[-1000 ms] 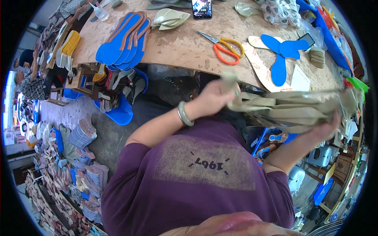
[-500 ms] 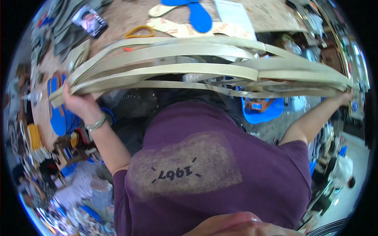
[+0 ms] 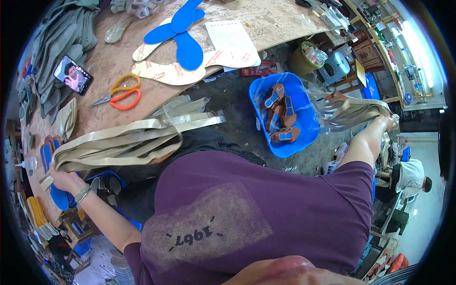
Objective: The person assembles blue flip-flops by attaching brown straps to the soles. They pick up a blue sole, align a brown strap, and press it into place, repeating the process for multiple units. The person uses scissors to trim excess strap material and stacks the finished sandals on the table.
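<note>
Half a second before, the beige strips made one long bundle between the two hands. Now that bundle had come apart into two bunches, one on each side, so the strips looked to be split into two lots.

The left hand [image 3: 66, 181] gripped the end of the left bunch of strips [image 3: 111, 142], which stretched by the edge of the worktop [image 3: 102, 64] and over the person's lap. One strip crossed over this bunch; I could not tell if it was tied. The right hand [image 3: 390, 124], far out to the side, held the end of the right bunch of strips [image 3: 358, 110]. That bunch was blurry.

Between the bunches, a blue plastic tub [image 3: 306, 111] sat on the floor with brown sandals [image 3: 288, 111] in it. Behind it, a yellow-green bin [image 3: 299, 59] had see-through plastic bags [image 3: 316, 56] in it. On the worktop lay orange and yellow scissors [image 3: 124, 92], a phone [image 3: 73, 76] and blue insoles [image 3: 189, 52].
</note>
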`<action>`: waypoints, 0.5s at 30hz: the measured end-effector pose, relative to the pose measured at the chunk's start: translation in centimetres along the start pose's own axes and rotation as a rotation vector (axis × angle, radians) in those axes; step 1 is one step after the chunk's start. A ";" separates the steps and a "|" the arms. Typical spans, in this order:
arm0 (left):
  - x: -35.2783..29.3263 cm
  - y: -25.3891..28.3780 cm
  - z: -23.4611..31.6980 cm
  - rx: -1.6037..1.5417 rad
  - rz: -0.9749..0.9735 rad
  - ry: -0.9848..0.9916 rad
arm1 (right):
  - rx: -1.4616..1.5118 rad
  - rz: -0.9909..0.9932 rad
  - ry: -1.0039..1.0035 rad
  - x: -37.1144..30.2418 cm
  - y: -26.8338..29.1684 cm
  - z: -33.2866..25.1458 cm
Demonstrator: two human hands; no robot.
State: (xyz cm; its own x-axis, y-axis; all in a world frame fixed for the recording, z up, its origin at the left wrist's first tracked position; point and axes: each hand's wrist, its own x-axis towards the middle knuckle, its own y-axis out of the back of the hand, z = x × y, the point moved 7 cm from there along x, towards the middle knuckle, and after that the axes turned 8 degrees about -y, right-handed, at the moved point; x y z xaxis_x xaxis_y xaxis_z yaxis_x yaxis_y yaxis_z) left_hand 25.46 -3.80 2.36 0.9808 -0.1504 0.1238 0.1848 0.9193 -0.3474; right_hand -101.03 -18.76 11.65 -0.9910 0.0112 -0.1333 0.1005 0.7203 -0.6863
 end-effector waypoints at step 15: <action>-21.0 -16.9 8.0 -0.238 -0.816 0.181 | -0.535 -0.718 0.988 -21.2 -33.7 8.9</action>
State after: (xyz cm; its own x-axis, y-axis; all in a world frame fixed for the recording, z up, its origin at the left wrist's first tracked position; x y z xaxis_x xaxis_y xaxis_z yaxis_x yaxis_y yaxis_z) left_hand 1.22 -13.28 13.07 0.5272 -0.8035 0.2765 0.8228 0.4015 -0.4023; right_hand -82.60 -49.48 31.25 -0.4798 -0.1518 0.8642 -0.2891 0.9573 0.0077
